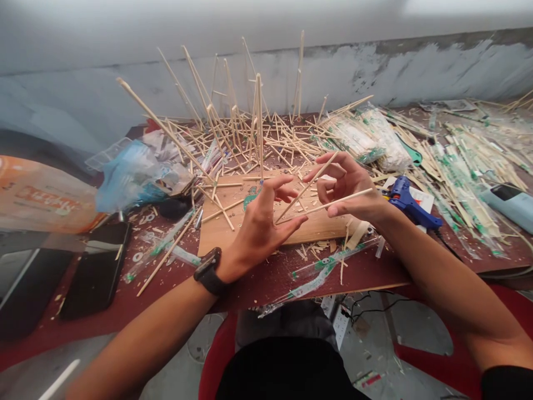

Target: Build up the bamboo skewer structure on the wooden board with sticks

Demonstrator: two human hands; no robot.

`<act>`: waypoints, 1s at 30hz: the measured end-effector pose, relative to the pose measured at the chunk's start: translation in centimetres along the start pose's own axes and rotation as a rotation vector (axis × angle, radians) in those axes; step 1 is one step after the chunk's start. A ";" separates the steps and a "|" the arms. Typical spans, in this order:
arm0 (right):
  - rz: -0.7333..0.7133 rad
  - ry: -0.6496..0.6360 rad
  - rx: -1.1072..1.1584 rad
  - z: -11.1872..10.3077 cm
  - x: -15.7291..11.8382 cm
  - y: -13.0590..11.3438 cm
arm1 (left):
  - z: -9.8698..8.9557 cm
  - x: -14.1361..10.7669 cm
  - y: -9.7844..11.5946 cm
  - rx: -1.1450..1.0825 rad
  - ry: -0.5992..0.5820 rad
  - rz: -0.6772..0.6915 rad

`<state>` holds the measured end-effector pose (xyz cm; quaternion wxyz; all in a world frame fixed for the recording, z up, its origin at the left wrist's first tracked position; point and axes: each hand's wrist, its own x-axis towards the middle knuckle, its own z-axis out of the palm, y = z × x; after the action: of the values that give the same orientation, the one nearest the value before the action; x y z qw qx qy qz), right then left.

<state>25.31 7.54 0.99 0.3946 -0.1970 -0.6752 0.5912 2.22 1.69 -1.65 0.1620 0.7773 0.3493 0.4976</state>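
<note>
Two thin wooden sticks cross above a wooden board (220, 239). My right hand (347, 186) holds them: the steeper stick (310, 184) passes by its index finger, and the flatter stick (347, 199) rests at its thumb. My left hand (268, 216), with a black watch on the wrist, has thumb and fingers spread beside the lower ends of the sticks, near where they meet. Whether its thumb touches them is hard to tell. Upright stick structures (259, 122) stand behind the board.
A blue glue gun (410, 205) lies right of my right hand. Sticks and wrappers (462, 178) cover the right side. Plastic bags (129, 172) and a dark phone (97, 269) are at the left. Wrappers (316, 278) lie along the table's front edge.
</note>
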 end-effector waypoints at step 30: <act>0.013 0.077 -0.397 -3.0 -0.3 -1.7 | -0.7 0.3 -0.2 0.107 -0.063 -0.106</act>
<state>28.14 8.83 2.51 0.3697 -0.2977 -0.7618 0.4409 1.61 1.95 -1.29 0.1574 0.7804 0.4109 0.4443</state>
